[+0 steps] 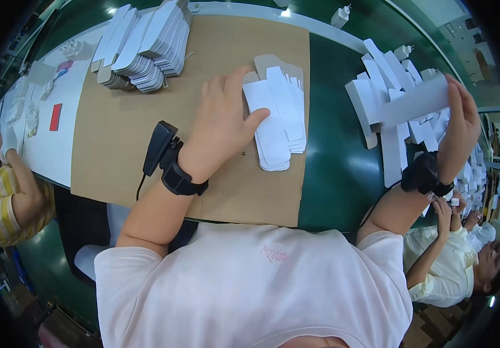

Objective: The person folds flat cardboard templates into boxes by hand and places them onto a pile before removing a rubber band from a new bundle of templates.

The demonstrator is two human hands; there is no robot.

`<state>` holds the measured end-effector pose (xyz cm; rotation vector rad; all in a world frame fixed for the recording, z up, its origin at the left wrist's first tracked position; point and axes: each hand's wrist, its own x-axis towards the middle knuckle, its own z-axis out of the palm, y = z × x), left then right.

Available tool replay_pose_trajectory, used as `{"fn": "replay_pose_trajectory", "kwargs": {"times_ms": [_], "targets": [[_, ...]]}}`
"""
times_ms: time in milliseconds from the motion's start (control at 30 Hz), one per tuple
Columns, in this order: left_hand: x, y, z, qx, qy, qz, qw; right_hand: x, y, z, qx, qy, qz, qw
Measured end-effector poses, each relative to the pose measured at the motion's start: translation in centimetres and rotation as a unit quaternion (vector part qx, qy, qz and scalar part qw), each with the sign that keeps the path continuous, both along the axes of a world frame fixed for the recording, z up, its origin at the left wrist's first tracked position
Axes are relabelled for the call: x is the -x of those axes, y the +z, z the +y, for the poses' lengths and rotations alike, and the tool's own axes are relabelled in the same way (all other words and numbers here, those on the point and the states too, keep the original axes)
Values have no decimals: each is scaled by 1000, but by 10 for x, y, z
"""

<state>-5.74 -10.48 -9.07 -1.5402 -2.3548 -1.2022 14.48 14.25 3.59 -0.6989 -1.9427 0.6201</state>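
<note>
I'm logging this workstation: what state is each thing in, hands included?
Left hand: open, thumb spread
Right hand: closed on white carton
White carton: tilted, held at one end
Small carton stack: flattened, uneven
Large carton stack: flattened, piled
Carton heap: formed boxes, jumbled
Cardboard sheet: lying flat

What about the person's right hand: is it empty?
No, the right hand holds a long white cardboard box by one end.
</note>
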Motion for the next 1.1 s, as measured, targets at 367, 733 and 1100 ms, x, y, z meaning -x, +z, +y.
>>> {"fn": "replay_pose_trajectory", "kwargs": {"times_ms": [367,733,1100], "targets": [[1,-4,2,77,-2,-146,986,86,-95,-100,29,310,-341,887],[-14,-10,1,-21,30,-67,997,78,-95,-98,147,278,-227,922],[-20,4,7,-89,-153,-529,830,81,-79,-106,328,345,30,879]]}}
